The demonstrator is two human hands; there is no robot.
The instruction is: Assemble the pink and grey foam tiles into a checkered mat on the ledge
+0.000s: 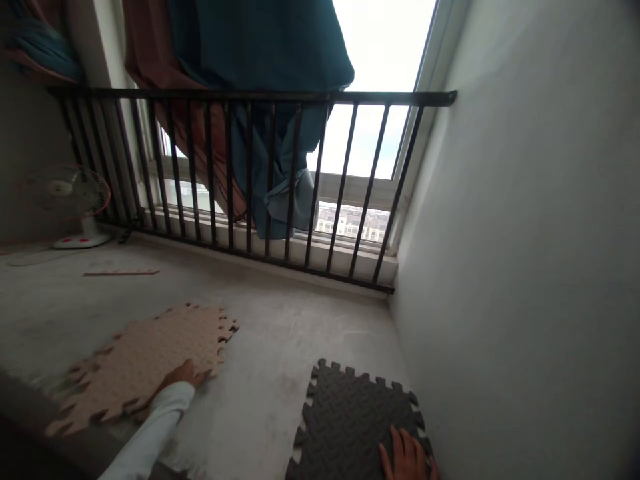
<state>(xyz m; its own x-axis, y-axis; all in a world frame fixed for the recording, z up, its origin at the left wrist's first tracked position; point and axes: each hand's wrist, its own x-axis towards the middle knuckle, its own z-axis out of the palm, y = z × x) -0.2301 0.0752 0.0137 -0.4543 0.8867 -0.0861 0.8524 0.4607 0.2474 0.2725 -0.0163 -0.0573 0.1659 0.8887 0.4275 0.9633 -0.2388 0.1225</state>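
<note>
At the lower left, my left hand (183,378) is at the near edge of a beige foam mat tile (155,343) with jigsaw edges. Its fingers look closed on that edge, though they are partly hidden. The beige tile lies over the pale floor, and I cannot tell whether there is more than one layer. At the lower right, my right hand (407,457) rests on a dark grey foam mat tile (353,413) with a raised tread pattern. Those fingers are stretched out and slightly spread. The grey tile's lower part is cut off by the frame.
A black metal railing (240,250) runs along the window side, with blue and brown curtains (260,47) behind it. On the left stands a white fan (83,233); a thin strip (121,272) lies on the floor (280,320). A plain wall (520,267) bounds the right.
</note>
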